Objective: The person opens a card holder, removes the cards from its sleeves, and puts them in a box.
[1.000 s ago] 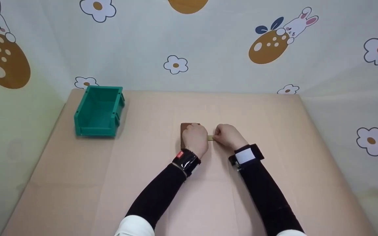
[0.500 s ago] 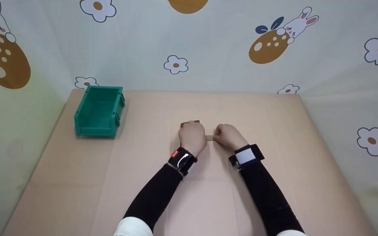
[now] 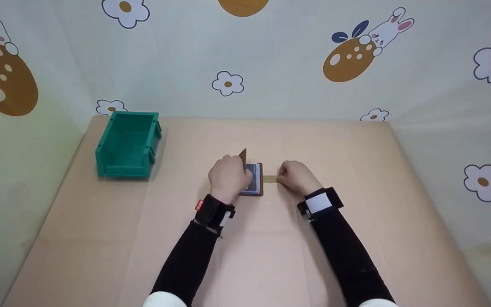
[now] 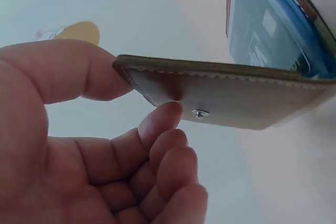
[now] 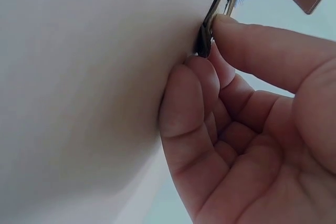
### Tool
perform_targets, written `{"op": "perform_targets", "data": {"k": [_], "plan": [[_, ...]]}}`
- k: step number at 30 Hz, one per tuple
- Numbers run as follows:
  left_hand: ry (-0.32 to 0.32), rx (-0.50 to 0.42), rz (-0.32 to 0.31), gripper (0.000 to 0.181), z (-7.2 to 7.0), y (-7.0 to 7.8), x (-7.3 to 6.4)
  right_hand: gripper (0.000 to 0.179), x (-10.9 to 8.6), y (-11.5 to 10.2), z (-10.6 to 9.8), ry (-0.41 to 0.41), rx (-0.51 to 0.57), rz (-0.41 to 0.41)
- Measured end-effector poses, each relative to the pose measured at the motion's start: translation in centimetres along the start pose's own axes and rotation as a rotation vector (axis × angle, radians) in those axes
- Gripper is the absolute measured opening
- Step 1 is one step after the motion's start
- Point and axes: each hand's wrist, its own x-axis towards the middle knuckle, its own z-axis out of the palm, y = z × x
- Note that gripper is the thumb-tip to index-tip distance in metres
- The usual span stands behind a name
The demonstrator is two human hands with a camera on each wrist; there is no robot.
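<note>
A small brown leather card holder [image 3: 261, 187] lies on the table, partly opened. Its front cover [image 4: 231, 95] stands raised, with pale stitching and a metal snap stud [image 4: 199, 114]. My left hand [image 3: 227, 178] pinches the cover's free edge between thumb and a finger. Clear bluish plastic sleeves [image 4: 270, 30] show inside. From the right side of the card holder a narrow strap [image 3: 270, 179] runs out flat. Its end is pinched between thumb and fingers of my right hand [image 3: 299, 178], whose fingertips lie right at the tabletop.
A green plastic bin [image 3: 125, 170] stands at the back left of the table [image 3: 335, 145]. A white curtain [image 3: 279, 64] with rabbits and flowers hangs behind and along both sides.
My left hand has moved left and lifted the card holder's cover, so the sleeves now show. My right hand has stayed in place with the strap.
</note>
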Motion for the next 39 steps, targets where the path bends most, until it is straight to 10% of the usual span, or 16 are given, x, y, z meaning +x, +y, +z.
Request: {"op": "perform_targets", "data": {"k": [19,39], "plan": [[-0.016,-0.085,-0.11,0.018,-1.5,-5.9,-0.2,0.012,0.1,0.3,0.0,0.015,-0.004,-0.039],[-0.105,-0.078,-0.161,0.017,-1.3,-8.2,0.0,0.012,0.0,0.2,0.0,0.015,0.008,-0.039]]}}
